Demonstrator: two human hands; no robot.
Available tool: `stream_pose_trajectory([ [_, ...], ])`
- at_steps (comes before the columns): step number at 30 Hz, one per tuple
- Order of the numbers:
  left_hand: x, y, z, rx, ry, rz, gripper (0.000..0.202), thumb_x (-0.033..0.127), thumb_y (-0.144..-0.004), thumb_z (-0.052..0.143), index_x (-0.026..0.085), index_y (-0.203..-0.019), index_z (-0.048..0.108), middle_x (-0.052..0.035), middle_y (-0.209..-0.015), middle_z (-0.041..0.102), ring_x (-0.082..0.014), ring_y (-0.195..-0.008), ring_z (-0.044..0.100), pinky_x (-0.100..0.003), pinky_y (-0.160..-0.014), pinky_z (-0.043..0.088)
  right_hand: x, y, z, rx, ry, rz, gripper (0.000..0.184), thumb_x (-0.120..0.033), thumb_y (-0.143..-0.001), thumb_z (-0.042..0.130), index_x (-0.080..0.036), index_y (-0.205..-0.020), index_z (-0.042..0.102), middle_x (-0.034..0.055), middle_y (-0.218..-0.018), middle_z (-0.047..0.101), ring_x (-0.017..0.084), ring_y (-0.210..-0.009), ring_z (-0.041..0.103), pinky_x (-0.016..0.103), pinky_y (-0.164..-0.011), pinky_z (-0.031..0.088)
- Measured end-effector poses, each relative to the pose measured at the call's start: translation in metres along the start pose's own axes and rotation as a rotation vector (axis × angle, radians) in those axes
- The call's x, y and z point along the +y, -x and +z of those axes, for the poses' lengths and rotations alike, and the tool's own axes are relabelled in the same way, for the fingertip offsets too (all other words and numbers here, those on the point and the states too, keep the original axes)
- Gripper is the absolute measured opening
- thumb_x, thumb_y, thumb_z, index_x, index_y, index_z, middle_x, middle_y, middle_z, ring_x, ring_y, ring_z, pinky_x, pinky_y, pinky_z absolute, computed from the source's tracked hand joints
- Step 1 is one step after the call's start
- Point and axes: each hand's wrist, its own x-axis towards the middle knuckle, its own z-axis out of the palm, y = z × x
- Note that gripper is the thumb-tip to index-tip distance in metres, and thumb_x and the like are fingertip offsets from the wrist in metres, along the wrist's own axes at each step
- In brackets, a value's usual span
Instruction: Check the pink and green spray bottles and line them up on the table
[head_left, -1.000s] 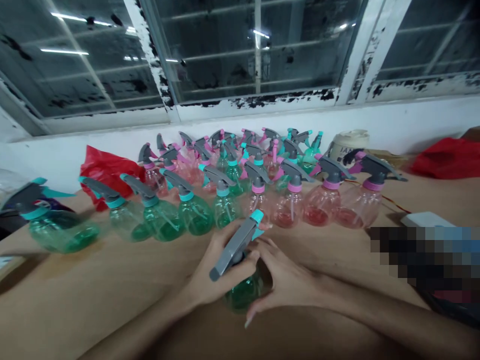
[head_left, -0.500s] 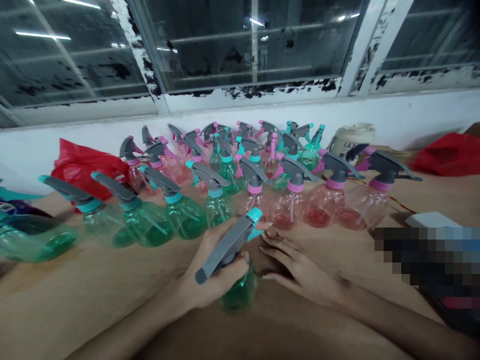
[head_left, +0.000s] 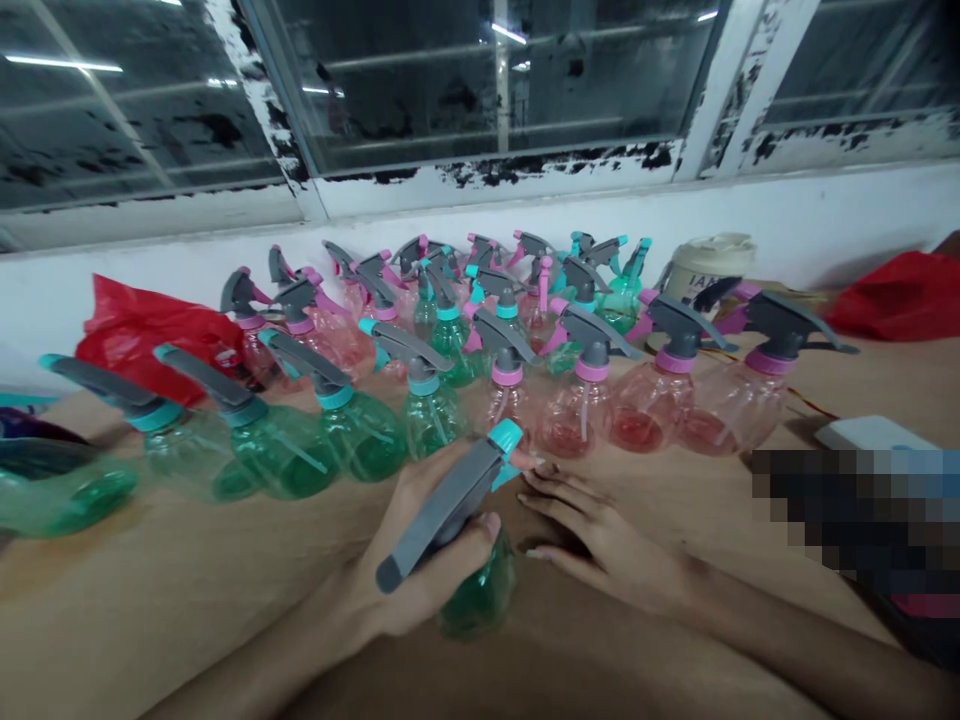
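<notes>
My left hand [head_left: 420, 560] is wrapped round the neck of a green spray bottle [head_left: 480, 595] that stands on the wooden table [head_left: 165, 610]. Its grey trigger head with a teal nozzle [head_left: 446, 505] juts out over my fingers. My right hand [head_left: 600, 530] lies flat on the table just right of the bottle, fingers stretched out toward the nozzle, holding nothing. Behind both hands stand rows of green spray bottles [head_left: 352, 425] and pink spray bottles [head_left: 585, 410].
A red plastic bag [head_left: 142, 335] lies at the back left and a red cloth [head_left: 892, 295] at the back right. A cream tub [head_left: 701, 270] stands by the wall. A white flat box [head_left: 862, 432] lies at the right. Windows run above.
My right hand came off the green bottle and now lies flat on the table beside it. My left hand keeps its hold. The view has drifted slightly.
</notes>
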Motion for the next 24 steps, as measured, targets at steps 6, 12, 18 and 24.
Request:
stream_pose_trajectory([
  [6, 0.0052, 0.0020, -0.0067, -0.102, 0.048, 0.111, 0.017, 0.027, -0.077, 0.048, 0.025, -0.086, 0.063, -0.0006, -0.076, 0.066, -0.0193, -0.068, 0.062, -0.030, -0.066, 0.051, 0.0013, 0.0008, 0.0007, 0.000, 0.013, -0.015, 0.053, -0.043, -0.090, 0.052, -0.022, -0.138, 0.044, 0.0084, -0.141, 0.050, 0.026, -0.136, 0.037, 0.051, -0.109, 0.037],
  [12, 0.0038, 0.0003, -0.0024, -0.019, 0.003, 0.129, 0.014, 0.028, -0.072, 0.048, 0.025, -0.075, 0.061, 0.0010, -0.062, 0.057, -0.0168, -0.054, 0.052, -0.029, -0.056, 0.049, 0.0011, 0.0010, 0.0004, -0.020, 0.035, 0.003, 0.050, -0.044, -0.091, 0.051, -0.020, -0.134, 0.049, 0.0077, -0.141, 0.051, 0.027, -0.135, 0.038, 0.050, -0.110, 0.036],
  [18, 0.0067, 0.0017, 0.0008, -0.020, -0.003, 0.069, 0.028, 0.027, -0.070, 0.047, 0.025, -0.091, 0.065, 0.0025, -0.057, 0.051, -0.0141, -0.047, 0.043, -0.023, -0.045, 0.044, 0.0024, 0.0019, 0.0011, 0.007, 0.018, -0.005, 0.048, -0.042, -0.090, 0.053, -0.022, -0.134, 0.050, 0.0075, -0.140, 0.051, 0.026, -0.136, 0.038, 0.050, -0.110, 0.036],
  [24, 0.0044, 0.0020, 0.0017, -0.027, 0.051, 0.067, 0.038, 0.025, -0.070, 0.048, 0.026, -0.103, 0.065, 0.0009, -0.064, 0.057, -0.0146, -0.050, 0.046, -0.024, -0.049, 0.045, 0.0016, 0.0014, -0.0001, -0.018, 0.039, -0.005, 0.050, -0.043, -0.091, 0.050, -0.020, -0.135, 0.048, 0.0075, -0.142, 0.048, 0.025, -0.136, 0.037, 0.049, -0.111, 0.036],
])
